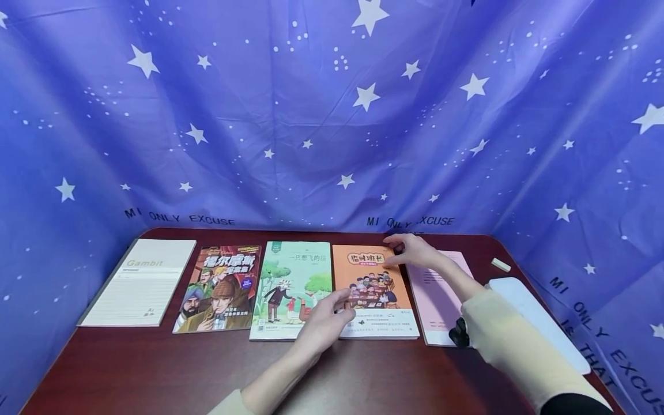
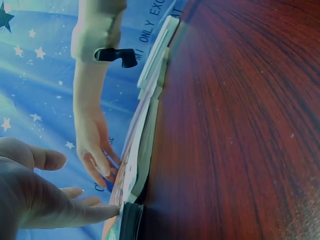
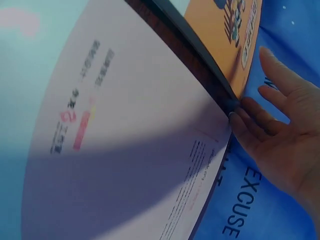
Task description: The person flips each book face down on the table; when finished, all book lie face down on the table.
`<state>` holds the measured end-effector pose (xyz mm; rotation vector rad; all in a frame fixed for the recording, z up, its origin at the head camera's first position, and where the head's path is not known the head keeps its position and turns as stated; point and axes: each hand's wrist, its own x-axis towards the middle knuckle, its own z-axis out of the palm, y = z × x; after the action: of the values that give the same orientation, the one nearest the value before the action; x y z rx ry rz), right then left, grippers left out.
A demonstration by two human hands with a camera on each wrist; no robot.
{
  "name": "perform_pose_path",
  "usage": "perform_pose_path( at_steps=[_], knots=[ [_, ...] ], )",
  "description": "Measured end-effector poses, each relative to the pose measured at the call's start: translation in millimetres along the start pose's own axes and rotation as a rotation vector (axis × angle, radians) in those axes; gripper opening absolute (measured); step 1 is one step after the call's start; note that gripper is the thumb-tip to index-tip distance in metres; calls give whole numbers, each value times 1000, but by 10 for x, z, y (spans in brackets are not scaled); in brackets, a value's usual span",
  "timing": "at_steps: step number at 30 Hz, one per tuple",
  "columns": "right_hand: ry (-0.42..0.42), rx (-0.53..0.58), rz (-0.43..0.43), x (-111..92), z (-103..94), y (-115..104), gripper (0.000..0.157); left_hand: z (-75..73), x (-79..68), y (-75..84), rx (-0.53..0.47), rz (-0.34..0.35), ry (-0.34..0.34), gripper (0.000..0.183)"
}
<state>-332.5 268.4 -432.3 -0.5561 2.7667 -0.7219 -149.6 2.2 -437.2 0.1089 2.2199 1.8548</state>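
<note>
An orange book (image 1: 369, 294) with a cartoon classroom cover lies flat on the table, between a green book (image 1: 282, 268) and a pink book (image 1: 433, 288). My left hand (image 1: 328, 320) is over the neighbouring edges of the green and orange books, its fingers extended; the left wrist view shows a fingertip at a book's edge. At the far right corner of the orange book is my right hand (image 1: 415, 252), fingers loosely bent. In the right wrist view its fingertips meet the far end of the gap between the pink and orange books. Neither hand visibly grips anything.
Left of the green book lie a comic-style book (image 1: 223, 294) and a cream notebook (image 1: 140, 285). To the right are a white rounded board (image 1: 539, 323), partly behind my right sleeve, and a small white block (image 1: 501, 265). A blue star-patterned curtain (image 1: 311, 115) borders the table (image 1: 207, 369).
</note>
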Motion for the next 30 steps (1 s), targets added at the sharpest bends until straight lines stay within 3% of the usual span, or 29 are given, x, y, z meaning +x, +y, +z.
perform_pose_path(
  at_steps=[5,11,16,21,30],
  knots=[
    [-22,-60,-25,53,44,-60,73,-21,-22,0,40,0,-5,64],
    [-54,-118,27,91,27,-88,76,-15,-35,22,39,-2,-15,66],
    [-94,-180,39,136,33,-127,87,-16,-29,30,4,-3,-31,68],
    [-74,-275,2,166,83,-142,93,-11,-8,8,-32,-12,-38,68],
    [-93,-295,112,183,109,-236,87,-40,36,-37,-135,-21,-27,69]
  ],
)
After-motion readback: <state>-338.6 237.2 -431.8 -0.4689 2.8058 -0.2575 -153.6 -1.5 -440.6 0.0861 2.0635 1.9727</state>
